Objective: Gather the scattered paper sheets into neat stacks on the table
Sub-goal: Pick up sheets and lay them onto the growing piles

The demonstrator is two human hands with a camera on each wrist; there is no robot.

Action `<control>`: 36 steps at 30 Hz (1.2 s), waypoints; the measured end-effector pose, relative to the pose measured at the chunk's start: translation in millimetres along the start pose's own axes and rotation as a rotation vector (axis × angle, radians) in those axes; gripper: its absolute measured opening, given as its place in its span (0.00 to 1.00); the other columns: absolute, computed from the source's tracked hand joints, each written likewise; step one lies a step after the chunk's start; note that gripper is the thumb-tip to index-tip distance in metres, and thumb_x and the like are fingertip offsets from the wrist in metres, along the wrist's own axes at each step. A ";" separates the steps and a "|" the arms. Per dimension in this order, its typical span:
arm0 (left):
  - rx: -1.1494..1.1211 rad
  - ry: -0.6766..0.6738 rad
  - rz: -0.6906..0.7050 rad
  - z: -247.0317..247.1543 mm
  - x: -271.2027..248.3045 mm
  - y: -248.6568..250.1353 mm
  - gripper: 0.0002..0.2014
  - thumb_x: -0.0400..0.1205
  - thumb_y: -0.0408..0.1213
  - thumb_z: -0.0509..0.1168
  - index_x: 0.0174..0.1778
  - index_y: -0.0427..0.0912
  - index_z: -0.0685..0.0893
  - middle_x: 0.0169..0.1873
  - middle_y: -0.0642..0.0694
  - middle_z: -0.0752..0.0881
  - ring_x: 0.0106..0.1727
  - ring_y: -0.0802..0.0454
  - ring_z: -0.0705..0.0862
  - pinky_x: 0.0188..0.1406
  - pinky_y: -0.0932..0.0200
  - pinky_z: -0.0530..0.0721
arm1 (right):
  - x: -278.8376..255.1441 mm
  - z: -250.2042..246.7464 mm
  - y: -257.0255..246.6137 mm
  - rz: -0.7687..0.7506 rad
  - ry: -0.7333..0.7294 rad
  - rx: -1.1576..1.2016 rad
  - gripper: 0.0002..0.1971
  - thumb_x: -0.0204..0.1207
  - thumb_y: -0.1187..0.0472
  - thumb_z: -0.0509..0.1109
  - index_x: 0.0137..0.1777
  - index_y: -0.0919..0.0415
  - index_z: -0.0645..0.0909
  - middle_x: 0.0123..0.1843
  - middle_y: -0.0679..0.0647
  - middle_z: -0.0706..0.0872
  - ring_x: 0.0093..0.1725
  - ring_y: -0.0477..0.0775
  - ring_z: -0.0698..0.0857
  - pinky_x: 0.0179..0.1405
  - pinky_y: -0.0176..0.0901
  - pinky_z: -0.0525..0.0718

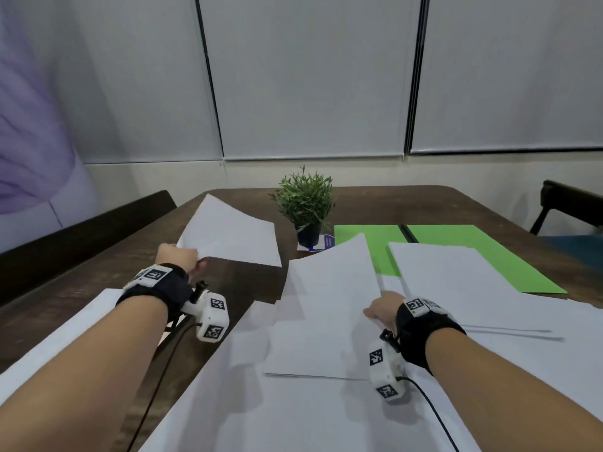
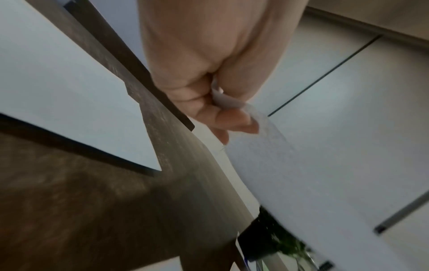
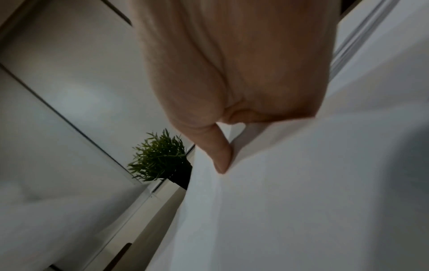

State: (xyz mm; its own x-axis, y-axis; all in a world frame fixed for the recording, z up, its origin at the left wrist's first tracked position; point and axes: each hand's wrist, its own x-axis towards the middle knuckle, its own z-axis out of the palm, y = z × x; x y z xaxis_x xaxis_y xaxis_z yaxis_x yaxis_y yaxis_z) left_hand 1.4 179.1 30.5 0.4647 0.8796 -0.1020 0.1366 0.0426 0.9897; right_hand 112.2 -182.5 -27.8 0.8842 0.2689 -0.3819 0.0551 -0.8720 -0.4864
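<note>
My left hand (image 1: 181, 259) pinches the near corner of a white sheet (image 1: 233, 234) and holds it lifted above the dark wooden table (image 1: 98, 278); the left wrist view shows the fingers (image 2: 223, 119) curled around the sheet's corner (image 2: 290, 174). My right hand (image 1: 381, 309) grips the right edge of another white sheet (image 1: 329, 301), raised and tilted over several white sheets (image 1: 293, 412) lying overlapped below. In the right wrist view the thumb (image 3: 218, 155) presses on that sheet (image 3: 301, 201). A white stack (image 1: 456, 282) lies to the right, partly over green sheets (image 1: 456, 236).
A small potted plant (image 1: 306, 207) stands at the table's middle back, on a white card with a blue print (image 1: 323, 241). Another white sheet (image 1: 65, 334) lies at the near left. A dark bench (image 1: 81, 233) runs along the left, a chair (image 1: 567, 207) at far right.
</note>
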 end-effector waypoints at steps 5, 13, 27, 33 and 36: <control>-0.029 -0.167 -0.104 -8.3 -78.5 -16.3 0.07 0.83 0.23 0.61 0.38 0.32 0.74 0.39 0.38 0.78 0.28 0.48 0.79 0.08 0.69 0.75 | -39.3 0.7 14.7 -0.006 0.035 0.349 0.27 0.79 0.68 0.66 0.78 0.66 0.67 0.75 0.65 0.73 0.63 0.60 0.81 0.38 0.34 0.75; 0.465 -0.382 -0.099 26.7 -163.0 -103.7 0.16 0.77 0.31 0.70 0.58 0.29 0.80 0.56 0.33 0.84 0.51 0.38 0.85 0.42 0.50 0.88 | -82.8 16.7 31.5 0.073 0.145 0.756 0.21 0.87 0.48 0.54 0.60 0.67 0.78 0.77 0.65 0.73 0.75 0.64 0.74 0.71 0.47 0.72; 0.985 -0.718 0.000 20.5 -155.4 -94.5 0.43 0.59 0.57 0.81 0.66 0.37 0.81 0.57 0.49 0.86 0.60 0.49 0.84 0.62 0.57 0.81 | -98.3 17.2 44.0 0.082 -0.004 0.571 0.35 0.74 0.45 0.74 0.74 0.67 0.72 0.56 0.64 0.84 0.51 0.62 0.86 0.47 0.45 0.82; 0.907 -0.708 -0.057 20.5 -158.2 -91.3 0.46 0.61 0.66 0.77 0.62 0.29 0.80 0.53 0.35 0.86 0.63 0.38 0.82 0.52 0.60 0.75 | -102.7 11.3 36.9 0.038 0.025 -0.032 0.26 0.85 0.49 0.61 0.75 0.67 0.71 0.76 0.61 0.74 0.75 0.59 0.74 0.67 0.42 0.73; 0.785 -0.627 -0.120 21.7 -152.2 -95.9 0.38 0.60 0.64 0.78 0.50 0.31 0.85 0.43 0.42 0.88 0.47 0.45 0.86 0.49 0.57 0.83 | -102.7 15.7 40.5 0.035 -0.048 0.221 0.24 0.83 0.62 0.65 0.78 0.66 0.67 0.77 0.62 0.72 0.74 0.61 0.74 0.46 0.41 0.81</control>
State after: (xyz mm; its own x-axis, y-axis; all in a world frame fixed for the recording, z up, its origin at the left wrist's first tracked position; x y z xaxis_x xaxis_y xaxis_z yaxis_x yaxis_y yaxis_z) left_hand -63.5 30.9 -51.0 0.7547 0.4731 -0.4545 0.6449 -0.4079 0.6463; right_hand 16.3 -239.0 -20.7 0.8606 0.2638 -0.4357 -0.0828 -0.7717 -0.6306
